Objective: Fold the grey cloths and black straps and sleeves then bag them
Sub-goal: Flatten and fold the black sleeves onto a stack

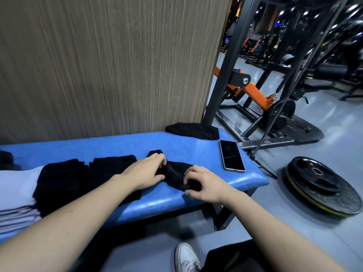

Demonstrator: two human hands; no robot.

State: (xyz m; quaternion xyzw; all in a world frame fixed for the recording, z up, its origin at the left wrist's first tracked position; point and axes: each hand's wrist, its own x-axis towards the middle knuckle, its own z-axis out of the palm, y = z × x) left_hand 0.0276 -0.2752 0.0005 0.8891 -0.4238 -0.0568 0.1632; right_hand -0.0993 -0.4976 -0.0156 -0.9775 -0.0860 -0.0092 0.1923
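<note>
Right now both hands are on one black sleeve lying on the blue bench, near its front edge and toward the right end. The left hand pinches the sleeve's far part between thumb and curled fingers; the right hand grips the near part the same way. The hands sit close together but do not touch, with a short run of fabric between them. Judging by this, a fold is in hand and not yet pressed flat.

Left of the sleeve, two folded black stacks lie side by side, the nearer one partly under the left forearm. Further left, pale folded cloths are piled at the front edge. Another dark piece lies at the back right corner, against the wood panel. A phone lies just right of the sleeve, near the right end of the bench. No bag is in view.

Risks, as I judge them: the sleeve is limp and dark, so its layers are hard to read, and a fold may land crooked if one hand lets go early. The left forearm could drag the stack beneath it out of shape. A wide sweep of the right hand could nudge the phone off the bench end, toward the weight plates on the floor.
</note>
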